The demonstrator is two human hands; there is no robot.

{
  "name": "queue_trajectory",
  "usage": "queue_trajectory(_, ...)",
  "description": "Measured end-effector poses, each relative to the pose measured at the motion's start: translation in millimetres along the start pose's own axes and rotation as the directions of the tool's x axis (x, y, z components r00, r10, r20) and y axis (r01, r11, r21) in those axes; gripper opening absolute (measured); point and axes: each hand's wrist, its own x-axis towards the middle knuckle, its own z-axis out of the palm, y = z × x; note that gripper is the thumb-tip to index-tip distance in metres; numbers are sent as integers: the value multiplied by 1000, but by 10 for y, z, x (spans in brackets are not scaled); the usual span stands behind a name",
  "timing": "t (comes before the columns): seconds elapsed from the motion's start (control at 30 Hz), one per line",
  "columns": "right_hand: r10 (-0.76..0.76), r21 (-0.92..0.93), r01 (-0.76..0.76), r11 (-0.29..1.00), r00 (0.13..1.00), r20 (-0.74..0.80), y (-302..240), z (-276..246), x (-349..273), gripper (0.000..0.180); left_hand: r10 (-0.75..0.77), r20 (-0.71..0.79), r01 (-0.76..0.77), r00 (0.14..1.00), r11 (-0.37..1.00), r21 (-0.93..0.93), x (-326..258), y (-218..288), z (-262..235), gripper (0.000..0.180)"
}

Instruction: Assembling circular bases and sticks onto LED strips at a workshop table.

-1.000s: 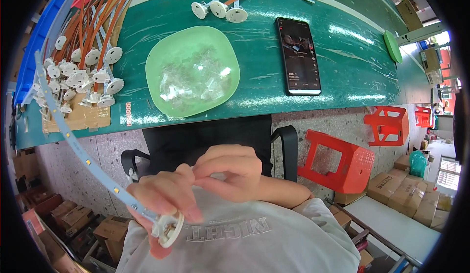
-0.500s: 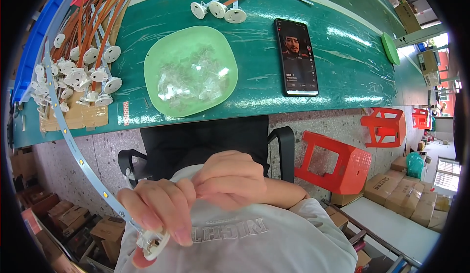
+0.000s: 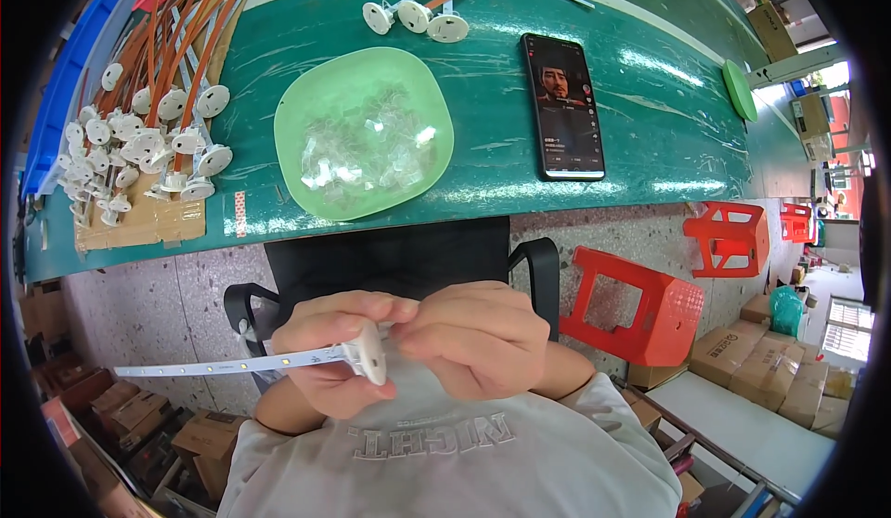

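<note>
My left hand (image 3: pixel 320 328) is closed round a white round end piece (image 3: pixel 373 353) in front of my chest. From that piece a narrow pale-blue LED strip (image 3: pixel 225 368) with small yellow chips sticks out to the left, nearly level. Close beside it, my right hand (image 3: pixel 478 340) has its fingers curled in, and its fingertips meet those of the left hand near the end piece. Whatever lies between the right fingertips is hidden. Ahead on the green table (image 3: pixel 492 82), a light green bowl (image 3: pixel 290 161) holds many small clear plastic pieces.
A pile of similar strips with white round ends (image 3: pixel 144 147) lies on cardboard (image 3: pixel 190 226) at the left. Several more strips (image 3: pixel 448 26) lie at the back. A phone (image 3: pixel 564 119) rests right of the bowl. Red stools (image 3: pixel 640 309) and an office chair (image 3: pixel 390 258) stand nearby.
The end piece in my left hand has come up and right, turned on edge. Its strip has swung from reaching over the table to pointing left. My right hand has shifted slightly right.
</note>
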Motion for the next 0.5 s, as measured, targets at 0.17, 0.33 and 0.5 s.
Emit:
queue_trajectory(0.17,-15,-22,16,1000,1000,21,-17,-15,-4,24,22,18,-21,1000,999,-46,41,-18,-9,60)
queue_trajectory(0.33,-57,20,57,998,998,-7,-19,13,-8,23,-1,10,2,1000,996,-89,26,3,-11,58)
queue_trajectory(0.5,-67,51,67,996,998,-4,-18,15,2,24,-158,121,161,980,987,-19,35,131,-51,63)
